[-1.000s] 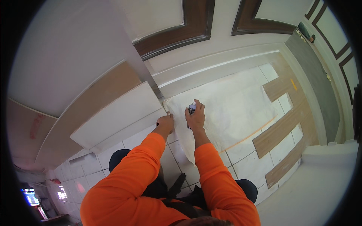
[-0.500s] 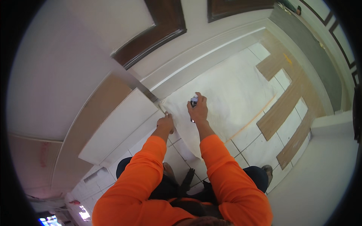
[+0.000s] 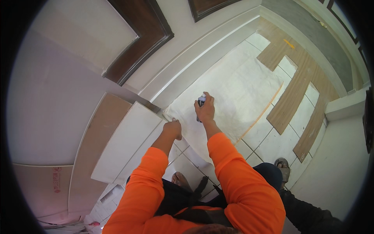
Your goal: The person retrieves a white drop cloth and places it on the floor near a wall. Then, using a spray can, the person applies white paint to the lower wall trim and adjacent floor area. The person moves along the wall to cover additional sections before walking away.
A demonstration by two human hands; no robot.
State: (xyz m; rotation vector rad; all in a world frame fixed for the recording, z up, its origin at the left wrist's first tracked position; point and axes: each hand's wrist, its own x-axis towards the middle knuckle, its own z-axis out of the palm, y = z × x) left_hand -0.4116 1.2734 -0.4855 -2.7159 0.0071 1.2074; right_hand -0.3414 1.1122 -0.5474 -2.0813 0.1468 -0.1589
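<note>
My right hand (image 3: 205, 109) is wrapped round a small aerosol can (image 3: 201, 101) with a dark label and pale top, over a white cloth-like sheet (image 3: 237, 78) on the floor. My left hand (image 3: 172, 129) is closed at the near-left corner of that sheet, pinching something small that I cannot make out. Just left of it lie white boards (image 3: 117, 140), beside a long brown board (image 3: 89, 152).
White tiles (image 3: 263, 152) and wood-look planks (image 3: 284, 105) cover the floor. A baseboard (image 3: 198, 50) runs below dark-framed wall panels (image 3: 152, 35). A white step or ledge (image 3: 339, 109) is at right. My sandalled foot (image 3: 282, 169) and dark fabric (image 3: 311, 214) are lower right.
The view has turned, so the floor and walls appear rotated. Both hands keep their closed grips near the sheet's corner. More of my feet and dark fabric at lower right now show.
</note>
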